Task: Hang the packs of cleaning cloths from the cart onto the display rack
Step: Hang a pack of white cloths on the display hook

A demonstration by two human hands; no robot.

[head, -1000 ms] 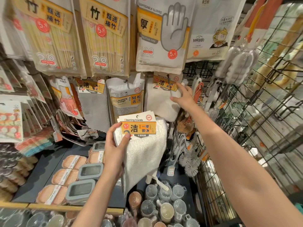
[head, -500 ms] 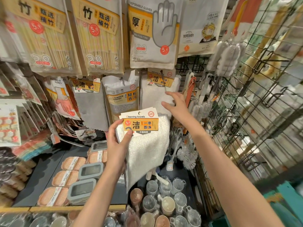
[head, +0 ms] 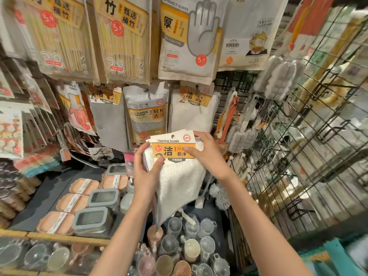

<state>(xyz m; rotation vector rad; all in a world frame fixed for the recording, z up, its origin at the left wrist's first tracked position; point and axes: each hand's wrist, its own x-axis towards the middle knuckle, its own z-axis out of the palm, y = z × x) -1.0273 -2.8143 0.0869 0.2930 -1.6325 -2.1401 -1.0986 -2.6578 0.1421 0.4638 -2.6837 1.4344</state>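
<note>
Head view shows the left hand (head: 146, 172) pinching the lower left corner of the card header of a pack of cleaning cloths (head: 175, 168), its grip clamped on the card and the cloth behind it; the right hand (head: 207, 154) grips the header's right edge, fingers curled round it. The pack hangs in the air between both hands, just below the identical pack (head: 194, 108) already hanging on the display rack (head: 235, 84). It looks light and limp; the white cloth droops, so only the stiff card with its punched hole gives a sure hold. The header is white over orange, printed "Cleaning towels".
</note>
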